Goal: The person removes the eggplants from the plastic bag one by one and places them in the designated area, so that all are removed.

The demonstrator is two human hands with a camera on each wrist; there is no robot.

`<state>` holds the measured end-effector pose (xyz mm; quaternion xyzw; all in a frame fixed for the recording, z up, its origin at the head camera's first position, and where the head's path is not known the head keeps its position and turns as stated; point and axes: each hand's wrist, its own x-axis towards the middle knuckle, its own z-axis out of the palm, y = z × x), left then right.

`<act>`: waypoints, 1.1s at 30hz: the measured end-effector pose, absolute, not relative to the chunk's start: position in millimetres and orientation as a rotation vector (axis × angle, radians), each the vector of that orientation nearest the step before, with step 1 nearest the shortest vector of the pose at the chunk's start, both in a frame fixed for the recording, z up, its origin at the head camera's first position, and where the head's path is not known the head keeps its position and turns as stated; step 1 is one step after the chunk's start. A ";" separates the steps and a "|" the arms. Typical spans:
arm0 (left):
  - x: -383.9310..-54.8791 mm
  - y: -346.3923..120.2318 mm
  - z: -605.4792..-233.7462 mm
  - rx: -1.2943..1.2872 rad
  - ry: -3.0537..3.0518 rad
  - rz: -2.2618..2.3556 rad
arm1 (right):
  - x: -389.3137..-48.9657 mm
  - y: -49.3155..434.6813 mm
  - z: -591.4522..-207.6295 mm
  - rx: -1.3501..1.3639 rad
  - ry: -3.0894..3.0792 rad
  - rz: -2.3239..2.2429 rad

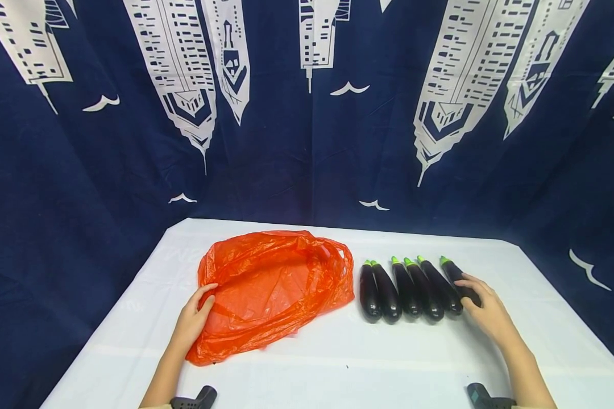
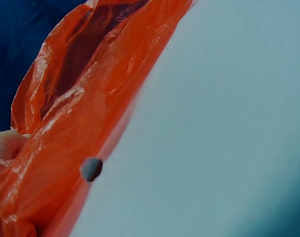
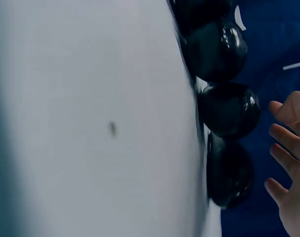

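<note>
A thin red-orange plastic bag (image 1: pixel 266 289) lies on the table with its mouth spread open. At its left edge my left hand (image 1: pixel 191 321) holds the plastic between thumb and fingers; the left wrist view shows the wrinkled bag (image 2: pixel 66 163) against part of that hand (image 2: pixel 7 144). To the right lie several dark purple eggplants with green stem ends. Over the rightmost eggplant (image 1: pixel 452 271) hovers my right hand (image 1: pixel 486 309), its thumb and fingers spread around it; whether they touch is unclear. In the right wrist view the fingers (image 3: pixel 286 140) are apart, beside rounded eggplant ends (image 3: pixel 229 111).
A white-covered table (image 1: pixel 337 380) carries everything. Behind it hangs a dark blue cloth (image 1: pixel 297 147) printed with white buildings and birds. Another eggplant (image 1: pixel 370 292) lies near the bag's right side. Black wrist devices (image 1: pixel 194 400) show at the bottom edge.
</note>
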<state>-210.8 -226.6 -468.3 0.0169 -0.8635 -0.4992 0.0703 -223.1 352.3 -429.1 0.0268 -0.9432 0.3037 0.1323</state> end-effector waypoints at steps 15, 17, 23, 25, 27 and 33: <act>-209.6 -226.7 -467.0 0.061 -2.608 -1.515 | -202.6 312.9 -393.6 0.173 -2.678 0.452; -209.9 -226.9 -467.0 0.063 -2.611 -1.516 | -200.6 308.3 -389.0 0.162 -2.721 0.379; -209.8 -227.8 -467.5 0.066 -2.612 -1.527 | -197.0 298.3 -376.5 0.138 -2.859 0.246; -209.5 -228.0 -467.7 0.067 -2.613 -1.529 | -197.1 296.2 -374.1 0.119 -2.902 0.229; -209.3 -227.8 -467.6 0.067 -2.615 -1.528 | -197.5 295.1 -374.2 0.099 -2.936 0.205; -208.0 -228.5 -467.7 0.068 -2.618 -1.517 | -198.7 294.1 -379.7 0.073 -2.987 0.172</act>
